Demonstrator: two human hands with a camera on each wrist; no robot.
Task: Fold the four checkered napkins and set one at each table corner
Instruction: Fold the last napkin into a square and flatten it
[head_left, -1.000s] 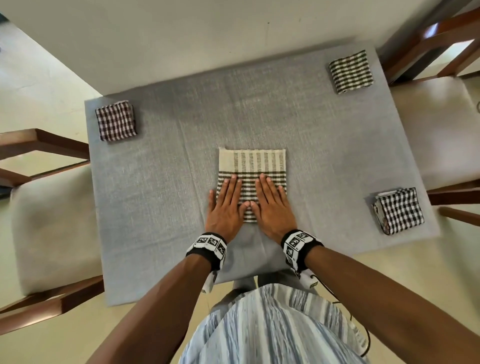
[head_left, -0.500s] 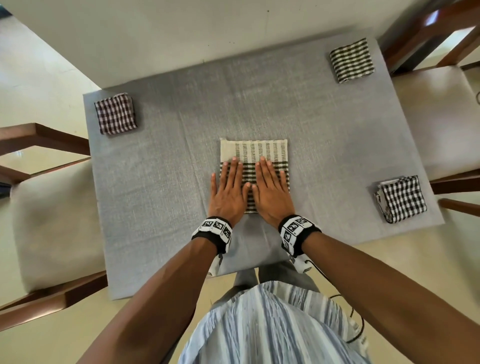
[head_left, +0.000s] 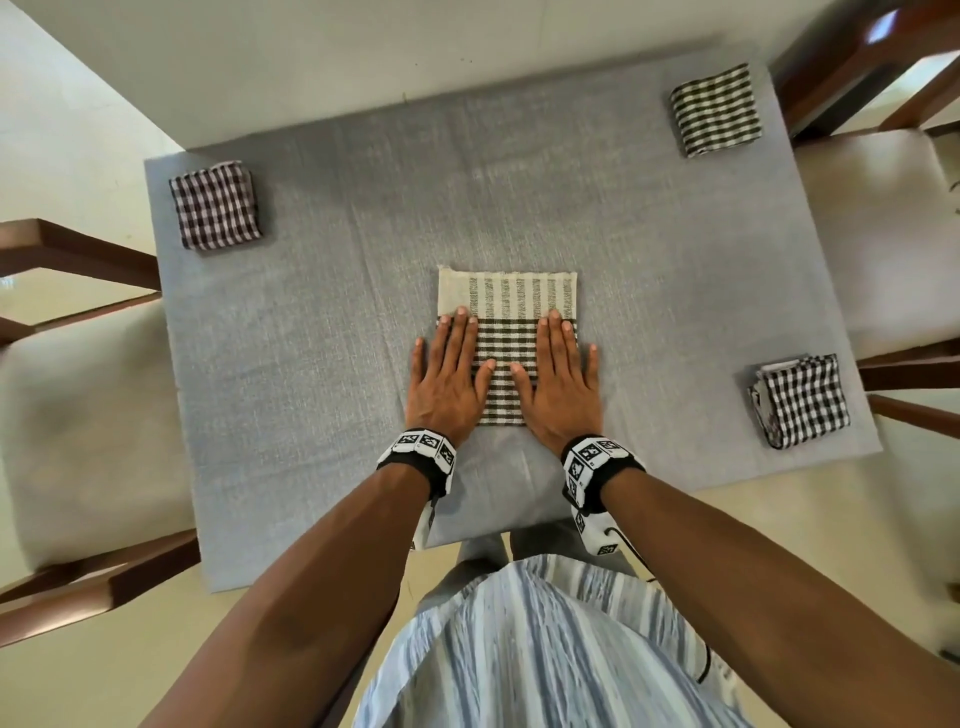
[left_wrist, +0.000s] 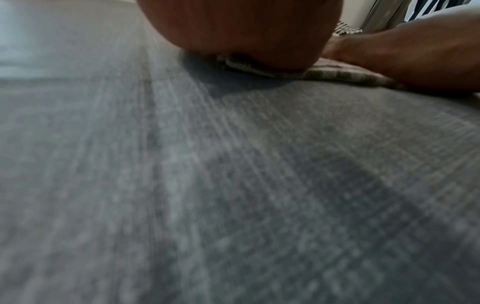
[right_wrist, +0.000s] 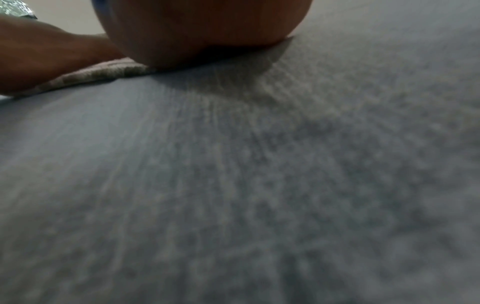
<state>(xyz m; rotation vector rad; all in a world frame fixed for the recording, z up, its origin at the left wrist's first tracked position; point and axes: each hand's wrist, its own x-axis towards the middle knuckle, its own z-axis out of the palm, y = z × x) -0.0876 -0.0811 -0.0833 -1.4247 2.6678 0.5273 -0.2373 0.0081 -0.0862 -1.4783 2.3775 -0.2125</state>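
A beige and dark checkered napkin (head_left: 506, 322) lies folded flat in the middle of the grey table (head_left: 322, 322). My left hand (head_left: 449, 366) presses flat on its left edge and my right hand (head_left: 558, 371) on its right edge, fingers straight. Three folded napkins sit at corners: a maroon checked one (head_left: 215, 206) far left, a dark striped one (head_left: 716, 110) far right, a black and white one (head_left: 802, 401) near right. In the left wrist view the palm (left_wrist: 239, 30) rests on the napkin (left_wrist: 337, 74); in the right wrist view the palm (right_wrist: 202, 28) rests beside the napkin's edge (right_wrist: 98, 72).
Wooden chairs with pale cushions stand at the left side (head_left: 78, 426) and at the right side (head_left: 883, 234) of the table. The near left corner (head_left: 234, 545) of the table holds no napkin.
Both hands have slid apart from the middle of the napkin toward its left and right edges, staying flat on it. The head view has moved closer.
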